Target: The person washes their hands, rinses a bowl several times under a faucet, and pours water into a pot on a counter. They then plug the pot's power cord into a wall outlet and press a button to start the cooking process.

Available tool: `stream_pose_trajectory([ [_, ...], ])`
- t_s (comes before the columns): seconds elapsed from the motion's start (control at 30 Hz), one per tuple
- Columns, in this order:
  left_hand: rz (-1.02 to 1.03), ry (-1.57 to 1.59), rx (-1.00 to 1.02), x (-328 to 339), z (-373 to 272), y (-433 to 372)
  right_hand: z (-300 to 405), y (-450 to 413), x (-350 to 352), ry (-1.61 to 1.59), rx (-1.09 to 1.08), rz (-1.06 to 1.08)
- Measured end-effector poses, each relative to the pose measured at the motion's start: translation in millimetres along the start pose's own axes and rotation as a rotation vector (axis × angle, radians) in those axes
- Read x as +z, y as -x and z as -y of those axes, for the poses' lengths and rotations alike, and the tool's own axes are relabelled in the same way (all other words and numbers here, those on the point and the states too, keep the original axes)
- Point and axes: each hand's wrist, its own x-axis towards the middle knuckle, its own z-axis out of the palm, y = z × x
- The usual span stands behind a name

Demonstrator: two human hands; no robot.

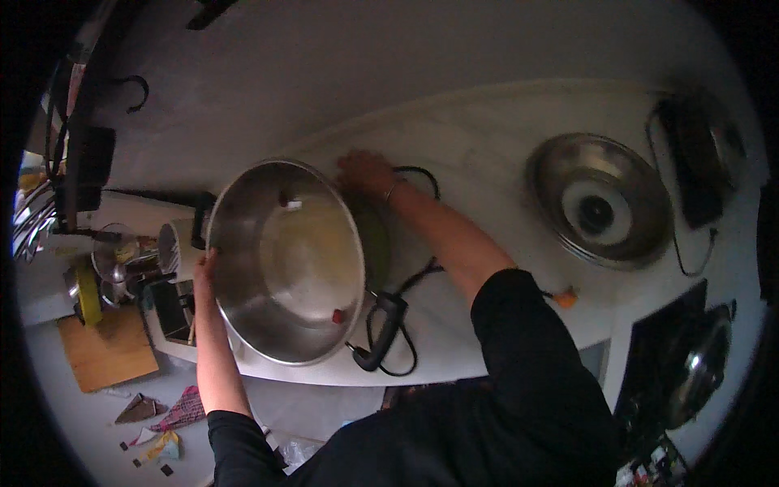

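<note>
A large stainless steel pot (310, 262) stands before me on the white countertop (475, 164), tilted so that its inside shows. Two small reddish spots are visible on its inner wall. My left hand (206, 268) grips its left rim, just below one black handle (202, 219). The other black handle (384, 332) sticks out at the pot's lower right. Just past the pot's right rim, my right hand (368, 173) reaches over the countertop. Its fingers are blurred, and whether they touch anything cannot be seen. A black cord (423, 176) passes beneath my right forearm.
A steel bowl (548, 201) stands at the right, near a black corded appliance (694, 164). An orange-ended object (566, 298) lies by my right sleeve. A lid (700, 371) rests on a black surface at lower right. Kitchenware and a wooden board (109, 353) are at left.
</note>
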Motion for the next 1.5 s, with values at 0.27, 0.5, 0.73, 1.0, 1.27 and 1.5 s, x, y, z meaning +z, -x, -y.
stream_pose_trajectory([
  [0.27, 0.022, 0.007, 0.024, -18, 18, -17, 1, 262, -81, -0.476, 0.354, -0.517],
  [0.5, -0.148, -0.179, 0.051, 8, 16, -16, -65, 427, -75, -0.945, 1.289, -0.463],
  [0.73, -0.206, 0.466, 0.05, 18, 21, 29, -110, 402, -56, -1.356, 1.457, -0.505],
  [1.0, -0.481, 0.892, -0.055, 10, 105, 109, -69, 386, -67, -0.807, 1.177, -0.639],
  [1.27, -0.541, 1.141, -0.247, 53, 207, 171, 13, 239, -165, -1.535, 0.241, -0.642],
  [1.5, -0.147, 0.272, -0.295, 152, 172, 242, 21, 152, -229, -2.009, -0.005, -0.682],
])
